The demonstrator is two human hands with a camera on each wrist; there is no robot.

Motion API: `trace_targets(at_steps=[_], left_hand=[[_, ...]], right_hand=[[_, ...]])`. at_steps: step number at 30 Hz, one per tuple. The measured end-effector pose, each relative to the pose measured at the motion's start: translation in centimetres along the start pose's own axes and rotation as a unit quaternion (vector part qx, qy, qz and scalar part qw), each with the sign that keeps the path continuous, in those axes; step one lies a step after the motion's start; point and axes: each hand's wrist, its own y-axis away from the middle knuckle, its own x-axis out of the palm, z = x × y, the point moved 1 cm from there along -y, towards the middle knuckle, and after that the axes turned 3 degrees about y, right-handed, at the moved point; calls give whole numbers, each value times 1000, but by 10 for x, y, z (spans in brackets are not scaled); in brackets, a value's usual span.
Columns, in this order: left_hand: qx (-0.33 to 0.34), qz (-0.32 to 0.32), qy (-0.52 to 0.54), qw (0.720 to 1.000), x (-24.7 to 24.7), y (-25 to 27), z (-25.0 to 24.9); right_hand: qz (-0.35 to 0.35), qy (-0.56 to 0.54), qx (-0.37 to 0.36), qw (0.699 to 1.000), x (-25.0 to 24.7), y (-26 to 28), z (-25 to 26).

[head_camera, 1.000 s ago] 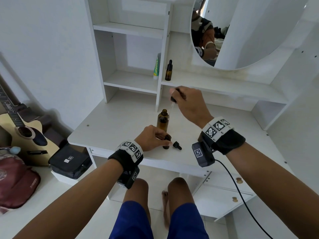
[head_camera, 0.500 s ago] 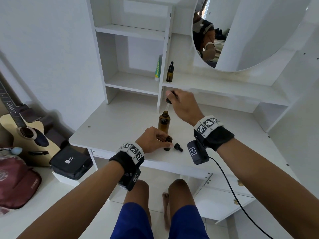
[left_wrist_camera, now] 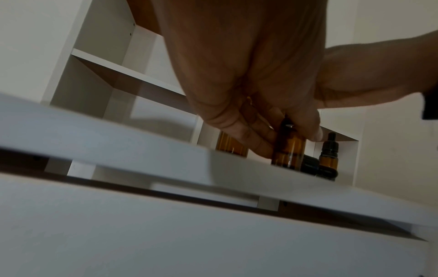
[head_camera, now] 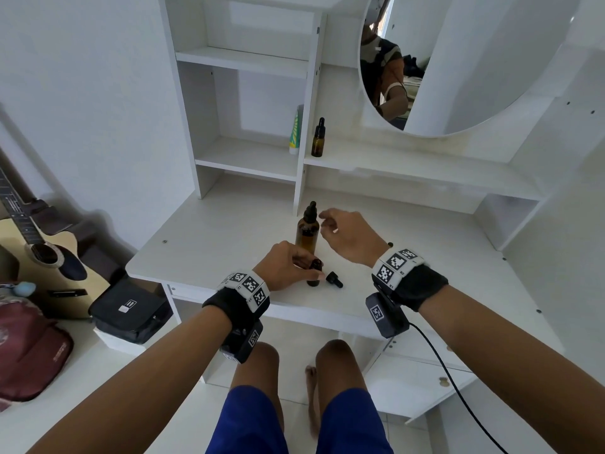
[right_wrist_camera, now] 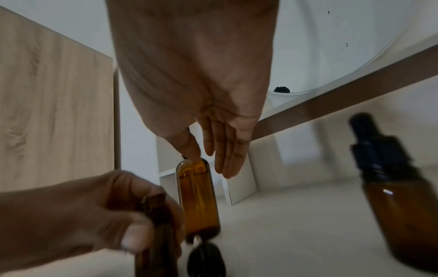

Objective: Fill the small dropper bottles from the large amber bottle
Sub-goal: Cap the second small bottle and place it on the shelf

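The large amber bottle [head_camera: 307,232] stands upright on the white desk [head_camera: 229,231], its black dropper top [head_camera: 312,208] seated in its neck. My right hand [head_camera: 327,222] hovers just right of that top, fingers loose and holding nothing; in the right wrist view the right hand [right_wrist_camera: 208,155] has straight fingers by the large bottle [right_wrist_camera: 199,196]. My left hand [head_camera: 311,268] grips a small uncapped amber bottle [head_camera: 315,275] near the desk's front edge, seen too in the left wrist view as the small bottle [left_wrist_camera: 288,148]. Its black dropper cap [head_camera: 334,279] lies beside it.
A capped small dropper bottle [head_camera: 318,139] stands on the shelf beside a green-and-white tube [head_camera: 295,132]. Another capped small bottle [right_wrist_camera: 391,187] stands on the desk near my right wrist. A round mirror [head_camera: 458,60] hangs above; a guitar [head_camera: 42,253] and bags are on the left.
My right hand held the dropper above the large bottle, lowered it into the neck, and has let go. The left hand has kept its hold on the small bottle.
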Motion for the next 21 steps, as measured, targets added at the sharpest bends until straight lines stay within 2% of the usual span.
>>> trace_targets(at_steps=[7, 10, 16, 21], left_hand=[[17, 6, -1, 1000, 0, 0, 0], [16, 7, 1, 1000, 1, 0, 0], [11, 9, -2, 1000, 0, 0, -1], [6, 7, -6, 1000, 0, 0, 0]], right_hand=[[113, 49, 36, 992, 14, 35, -22], [135, 62, 39, 988, 20, 43, -26], [127, 89, 37, 987, 23, 45, -27], [67, 50, 20, 996, -5, 46, -14]])
